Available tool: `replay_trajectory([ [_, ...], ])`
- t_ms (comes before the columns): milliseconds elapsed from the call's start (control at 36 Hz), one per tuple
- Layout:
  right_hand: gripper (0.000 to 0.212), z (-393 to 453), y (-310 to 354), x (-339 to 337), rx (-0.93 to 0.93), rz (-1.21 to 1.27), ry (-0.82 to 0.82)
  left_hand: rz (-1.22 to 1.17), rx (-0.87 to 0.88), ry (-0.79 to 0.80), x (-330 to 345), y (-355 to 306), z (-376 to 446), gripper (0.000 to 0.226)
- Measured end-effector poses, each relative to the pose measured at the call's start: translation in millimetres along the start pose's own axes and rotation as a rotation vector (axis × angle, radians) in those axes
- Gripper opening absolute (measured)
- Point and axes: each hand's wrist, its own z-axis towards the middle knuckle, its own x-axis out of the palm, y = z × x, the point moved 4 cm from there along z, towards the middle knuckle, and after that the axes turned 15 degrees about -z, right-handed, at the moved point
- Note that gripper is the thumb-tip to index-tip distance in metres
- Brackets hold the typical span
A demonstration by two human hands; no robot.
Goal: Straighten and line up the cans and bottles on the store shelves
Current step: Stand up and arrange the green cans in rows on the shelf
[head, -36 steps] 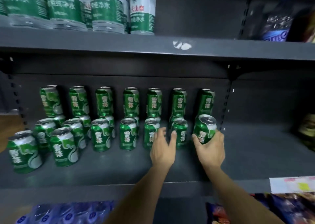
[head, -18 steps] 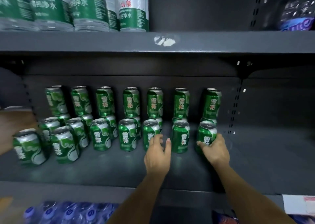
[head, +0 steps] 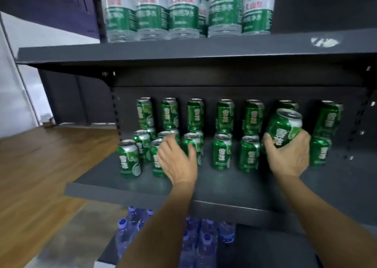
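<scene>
The right hand (head: 289,155) wraps its fingers around a green can (head: 283,128) at the right of the frame, lifted and tipped right (its top leans away). The empty spot looks to be just below it. The left hand (head: 177,161), fingers loose, reaches toward the left cans (head: 157,159).

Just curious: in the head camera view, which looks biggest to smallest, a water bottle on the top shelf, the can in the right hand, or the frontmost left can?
1. Water bottle.
2. Held green can, tilted, possibly enlarged by nearness.
3. Frontmost left can.
</scene>
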Motion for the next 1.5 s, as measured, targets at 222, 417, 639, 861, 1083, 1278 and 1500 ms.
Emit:
replay_trajectory([
  [222,0.063,-67.7,102.6,39.5,-0.027,0.072,0.136,0.130,-0.056,-0.040,-74.5,82.0,84.6,0.065],
  [417,0.070,-83.6,152.9,67.9,-0.080,0.062,0.218,-0.131,-0.430,0.408,-74.2,141.8,87.9,0.116],
  [639,0.069,-89.3,187.0,90.4,-0.118,0.081,0.274,-0.071,-0.373,0.216,-89.2,142.0,101.1,0.075],
  [861,0.059,-84.3,229.6,113.6,-0.139,0.098,0.445,-0.233,-0.186,0.073,-84.7,100.9,178.1,0.073],
  [1083,0.051,-86.9,247.7,147.1,-0.162,0.014,0.511,-0.210,-0.298,0.244,-40.0,108.5,198.5,0.078],
  [1278,0.052,-84.4,252.1,164.0,-0.183,-0.066,0.550,-0.207,-0.293,0.325,-16.8,122.0,208.4,0.082],
  [1500,0.053,-88.6,248.5,172.9,-0.186,-0.093,0.568,-0.145,-0.256,0.320,-16.2,124.3,209.0,0.082],
])
